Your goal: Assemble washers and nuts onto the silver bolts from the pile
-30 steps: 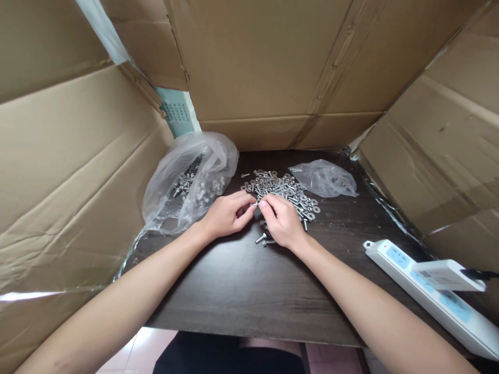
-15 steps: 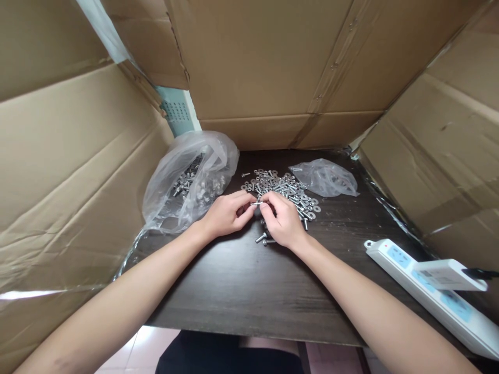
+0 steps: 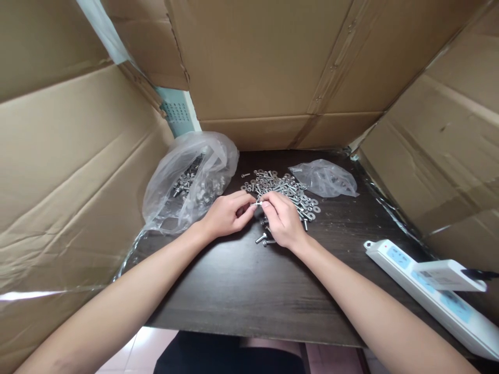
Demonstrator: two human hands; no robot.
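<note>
Near the centre of the frame, the left hand (image 3: pixel 228 214) and right hand (image 3: pixel 283 221) meet over a small metal bolt (image 3: pixel 258 204), which lies roughly level between their fingertips. The left thumb and forefinger pinch its left end; the right thumb and forefinger close on its right end, and whether a nut or washer sits there is too small to tell. The other fingers of both hands are curled in. Behind and partly under the right hand, a pile (image 3: pixel 280 187) of bolts, nuts and washers spreads over the dark table (image 3: pixel 234 291). A loose bolt (image 3: pixel 261 238) lies just below the right hand, with another beside it, partly hidden. Left of centre, beside the left hand, a big clear bag (image 3: pixel 163 182) stands with its mouth open, metal parts inside. Right of centre, a small bag (image 3: pixel 323 176) lies crumpled at the pile's edge. At the lower right is a white power strip (image 3: pixel 397 254) with an adapter (image 3: pixel 444 274) plugged in and a black cord (image 3: pixel 479 274) running off the right edge. Cardboard (image 3: pixel 265 62) walls fill the left, top and right of the frame.
</note>
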